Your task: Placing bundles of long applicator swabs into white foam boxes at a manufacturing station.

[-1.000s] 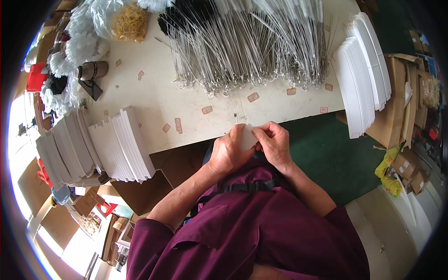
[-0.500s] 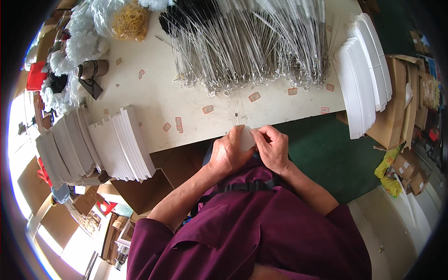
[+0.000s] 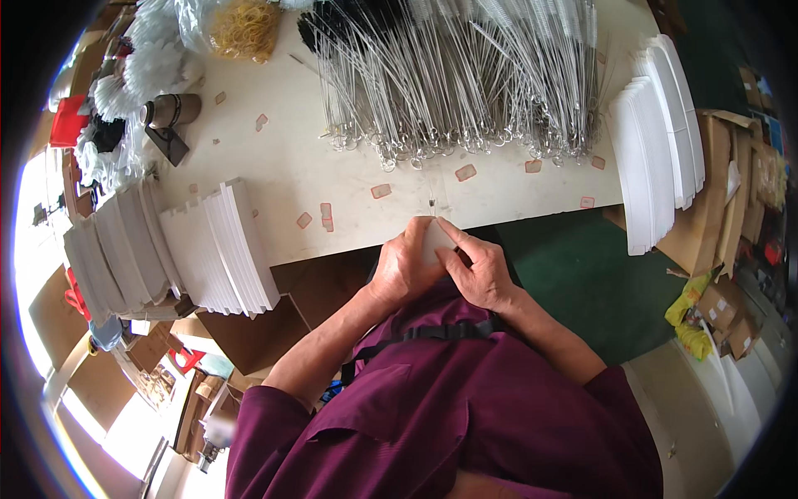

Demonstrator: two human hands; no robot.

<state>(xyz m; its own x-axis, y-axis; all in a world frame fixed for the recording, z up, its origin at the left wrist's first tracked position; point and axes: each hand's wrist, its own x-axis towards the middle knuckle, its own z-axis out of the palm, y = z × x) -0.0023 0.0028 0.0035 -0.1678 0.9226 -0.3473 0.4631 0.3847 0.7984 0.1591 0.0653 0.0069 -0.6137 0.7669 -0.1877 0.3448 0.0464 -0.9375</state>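
My left hand [image 3: 401,268] is wrapped round a small white piece of card or paper [image 3: 434,242], just in front of the table's near edge. The fingers of my right hand [image 3: 485,273] are on the same piece, its thumb pressing the right side and its index finger reaching across the top. Much of the piece is hidden by my hands, so its full shape does not show. Past my fingertips a tiny dark bit with thin wires [image 3: 432,203] sits on the table. A large heap of thin wire brushes [image 3: 453,91] with looped ends lies farther back.
White folded cardboard sleeves stand in rows at the left [image 3: 220,249] and right [image 3: 648,166] of the table [image 3: 283,179]. A steel flask [image 3: 174,110], a bag of yellow rubber bands [image 3: 243,32] and clear plastic bags lie at the far left. An open carton [image 3: 258,333] stands below the left edge.
My right index finger has stretched forward over the top of the white piece, and the thumb has come down on it. My left hand keeps its hold. The whole view has shifted slightly.
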